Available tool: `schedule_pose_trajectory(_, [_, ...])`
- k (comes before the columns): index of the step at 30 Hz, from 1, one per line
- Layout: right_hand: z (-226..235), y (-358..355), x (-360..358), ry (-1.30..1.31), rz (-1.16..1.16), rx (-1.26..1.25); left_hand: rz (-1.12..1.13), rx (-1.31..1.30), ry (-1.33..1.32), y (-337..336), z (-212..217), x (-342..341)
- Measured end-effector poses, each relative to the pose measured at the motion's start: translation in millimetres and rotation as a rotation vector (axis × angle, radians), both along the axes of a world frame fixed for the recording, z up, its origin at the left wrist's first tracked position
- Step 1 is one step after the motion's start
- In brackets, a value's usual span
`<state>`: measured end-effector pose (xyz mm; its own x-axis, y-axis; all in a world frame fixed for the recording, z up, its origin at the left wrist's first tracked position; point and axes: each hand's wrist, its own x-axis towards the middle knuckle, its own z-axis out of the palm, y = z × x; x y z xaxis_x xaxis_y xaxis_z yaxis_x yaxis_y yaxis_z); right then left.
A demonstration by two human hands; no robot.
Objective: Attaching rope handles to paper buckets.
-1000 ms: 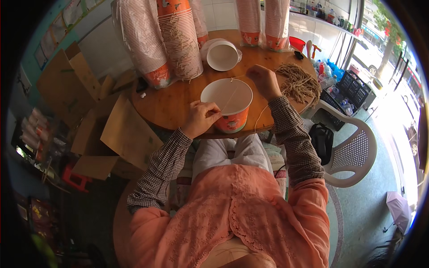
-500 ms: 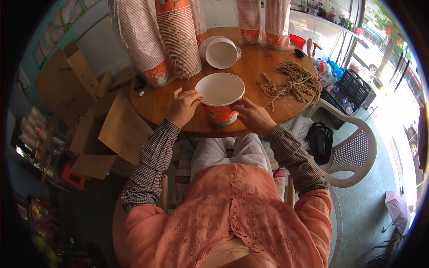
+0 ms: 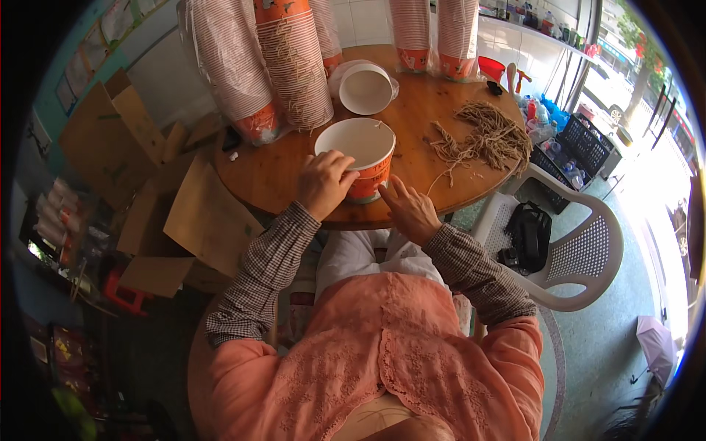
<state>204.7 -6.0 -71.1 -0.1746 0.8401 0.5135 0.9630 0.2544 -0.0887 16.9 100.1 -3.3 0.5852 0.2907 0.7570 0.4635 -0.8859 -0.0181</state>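
Two cup stacks (image 3: 257, 66) (bagged) behind bucket (image 3: 360, 158).

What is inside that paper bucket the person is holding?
The paper bucket shows only a bare white inside, with a thin string at its far rim. The left hand grips its near side; its bottom is out of sight.

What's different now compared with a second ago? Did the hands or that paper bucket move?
The right hand left the twine pile and came back to the near side of the paper bucket, fingers against its wall. The left hand kept gripping the bucket's rim. The cup stacks, the second bucket and the round table stayed put.
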Motion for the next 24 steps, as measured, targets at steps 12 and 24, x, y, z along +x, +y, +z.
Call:
schedule_pose_trajectory(12, [139.0, -64.1, -25.2, 1.839, 1.637, -0.190, -0.134, -0.399, -0.377, 108.7, 59.6, -0.2])
schedule_pose_trajectory(24, [164.0, -22.7, 7.5, 1.472, 2.151, -0.104, -0.616, -0.644, -0.872, 339.8, 254.0, 25.4])
